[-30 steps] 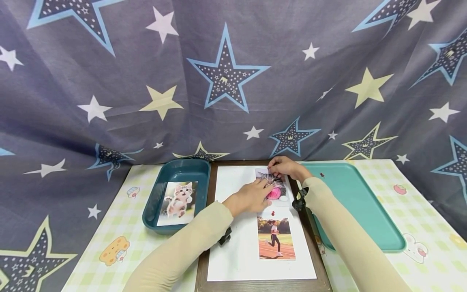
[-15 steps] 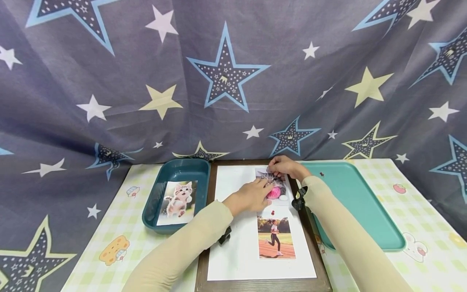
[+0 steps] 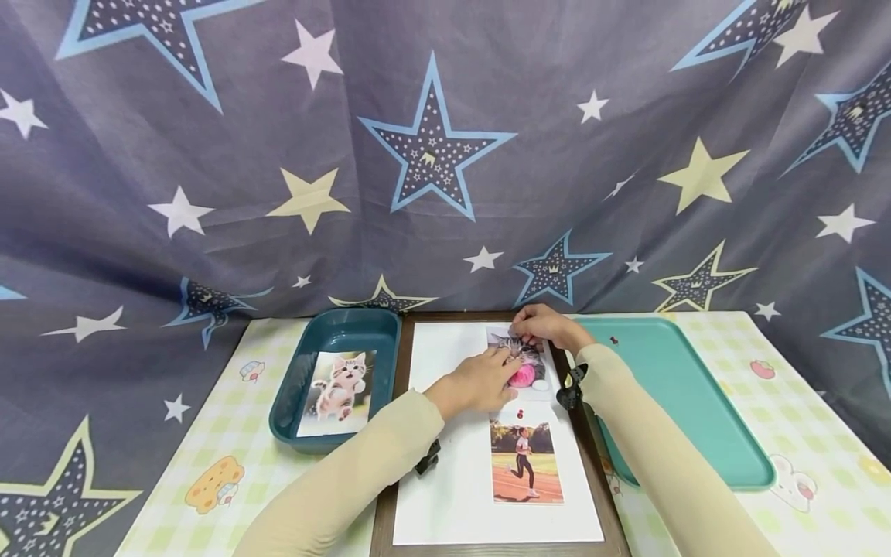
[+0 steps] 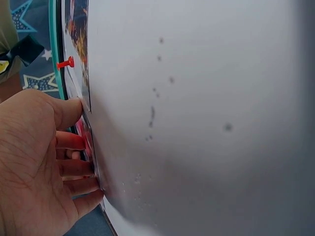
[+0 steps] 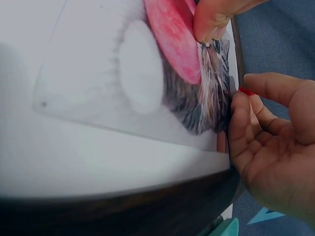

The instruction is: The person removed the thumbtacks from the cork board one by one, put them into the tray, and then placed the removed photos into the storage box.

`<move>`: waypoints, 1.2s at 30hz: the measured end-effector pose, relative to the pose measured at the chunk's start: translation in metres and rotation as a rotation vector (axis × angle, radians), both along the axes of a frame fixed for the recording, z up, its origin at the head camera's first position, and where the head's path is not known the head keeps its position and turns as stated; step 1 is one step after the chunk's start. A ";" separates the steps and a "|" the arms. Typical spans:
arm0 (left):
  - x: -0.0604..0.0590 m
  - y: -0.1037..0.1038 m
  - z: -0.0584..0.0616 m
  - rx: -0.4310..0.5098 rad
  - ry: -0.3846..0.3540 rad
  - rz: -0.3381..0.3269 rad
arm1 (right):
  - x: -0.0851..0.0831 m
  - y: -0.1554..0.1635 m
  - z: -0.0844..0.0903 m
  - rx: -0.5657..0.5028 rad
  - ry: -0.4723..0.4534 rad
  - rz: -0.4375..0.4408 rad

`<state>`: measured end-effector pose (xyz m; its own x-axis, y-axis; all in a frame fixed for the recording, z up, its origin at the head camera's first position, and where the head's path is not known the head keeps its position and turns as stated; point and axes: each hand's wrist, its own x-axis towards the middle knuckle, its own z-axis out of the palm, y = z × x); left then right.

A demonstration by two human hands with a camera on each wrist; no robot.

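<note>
A photo of a grey kitten with a pink ball (image 3: 522,377) lies at the upper right of a brown-framed whiteboard (image 3: 438,510). My left hand (image 3: 480,381) rests on this photo, its fingers extended and touching the surface. At the photo's top edge my right hand (image 3: 546,325) pinches a red push pin (image 5: 246,91) between thumb and forefinger. How deep the pin's point sits is hidden. Below, a photo of a runner (image 3: 527,464) is on the board, with another red push pin (image 3: 520,414) at its top edge.
A dark teal bin (image 3: 285,402) to the left contains a photo of a light kitten (image 3: 337,393). On the right lies a green tray (image 3: 696,418) with a red push pin (image 3: 614,340) near its far end. A star-patterned curtain (image 3: 445,255) hangs behind the table.
Both hands keep nearly the same places on the kitten photo. The head view has tilted slightly, so the scene sits a little lower.
</note>
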<state>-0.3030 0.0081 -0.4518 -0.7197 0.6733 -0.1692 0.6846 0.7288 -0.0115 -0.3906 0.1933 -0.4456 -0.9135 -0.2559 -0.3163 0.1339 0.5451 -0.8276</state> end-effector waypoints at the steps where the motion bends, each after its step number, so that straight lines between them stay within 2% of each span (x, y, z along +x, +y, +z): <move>1: 0.000 0.000 0.000 -0.002 0.002 0.000 | 0.000 0.000 0.000 -0.002 0.002 0.001; 10: 0.001 0.000 0.004 0.004 0.008 0.000 | -0.001 0.000 0.001 -0.004 0.013 0.008; 25: -0.002 -0.001 -0.005 0.013 -0.007 0.002 | 0.003 -0.001 0.000 -0.007 0.034 0.021; 36: 0.001 0.000 -0.001 0.007 -0.001 0.004 | 0.004 0.000 0.001 -0.014 0.021 0.015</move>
